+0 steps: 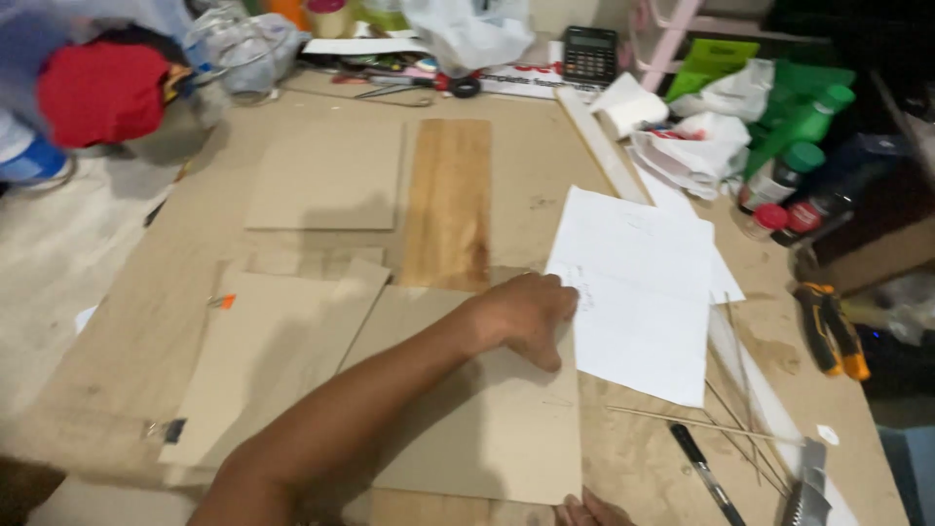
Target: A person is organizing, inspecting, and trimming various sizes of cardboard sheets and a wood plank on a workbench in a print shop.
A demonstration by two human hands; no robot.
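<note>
Our bench (146, 321) is basically one big plywood top buried in stuff. A plank of stained wood (449, 203) lies down the middle, a cardboard square (326, 175) just left of it, and more cardboard sheets (268, 356) overlap along the near edge. The back is pure clutter: a calculator (590, 54), scissors (409, 90), plastic bags (696, 146), a red cloth (102, 90), and green-capped bottles (794, 161) off to the right. Pliers with orange handles (830, 329) sit at the right edge, thin wooden sticks (701, 422) and a black pen (706, 474) lie near the front.

Our left hand (526, 317) reaches in diagonally across the cardboard, palm down, fingers curled loosely and pressing on the white paper (638, 292) at its left edge, where it overlaps the big cardboard sheet (487, 429). It's resting, not gripping anything.

Only the fingertips of our right hand (589, 511) peek in at the bottom edge, touching that cardboard sheet's near corner. We can't tell whether they're open or closed.
</note>
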